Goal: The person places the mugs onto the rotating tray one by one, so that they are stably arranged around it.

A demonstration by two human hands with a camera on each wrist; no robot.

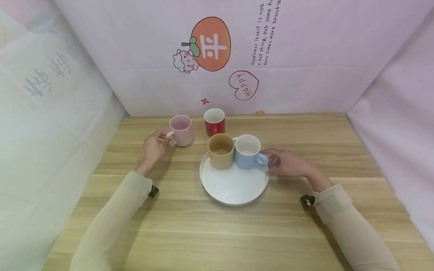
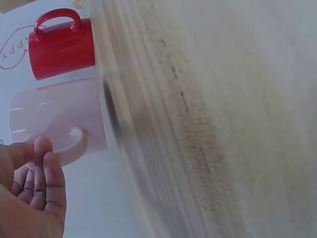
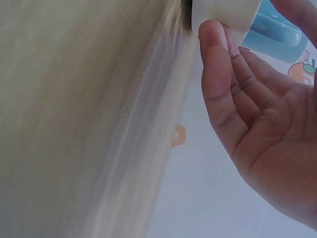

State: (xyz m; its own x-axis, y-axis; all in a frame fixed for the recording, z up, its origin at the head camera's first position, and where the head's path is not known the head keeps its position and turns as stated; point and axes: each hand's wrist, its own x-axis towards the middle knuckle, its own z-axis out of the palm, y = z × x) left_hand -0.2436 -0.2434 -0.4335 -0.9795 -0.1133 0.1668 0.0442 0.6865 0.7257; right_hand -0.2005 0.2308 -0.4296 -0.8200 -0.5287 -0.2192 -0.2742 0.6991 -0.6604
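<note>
My left hand (image 1: 156, 147) pinches the handle of a pink mug (image 1: 184, 136) between thumb and fingers; the mug stands upright at the back left. In the left wrist view, the fingertips overlap the curved handle (image 2: 75, 150). My right hand (image 1: 288, 162) is at the right side of a round white tray (image 1: 234, 188), fingertips right at its rim, thumb reaching up beside a light blue mug (image 1: 245, 156). That mug and a mustard-yellow mug (image 1: 220, 158) stand side by side at the back of the tray. A red mug (image 1: 214, 126) is behind them, off the tray.
The wooden table (image 1: 190, 237) runs back to a white printed cloth (image 1: 152, 90). More white cloth hangs along the left and right sides. Dark bands (image 1: 307, 200) sit at both wrists near the cream sleeves.
</note>
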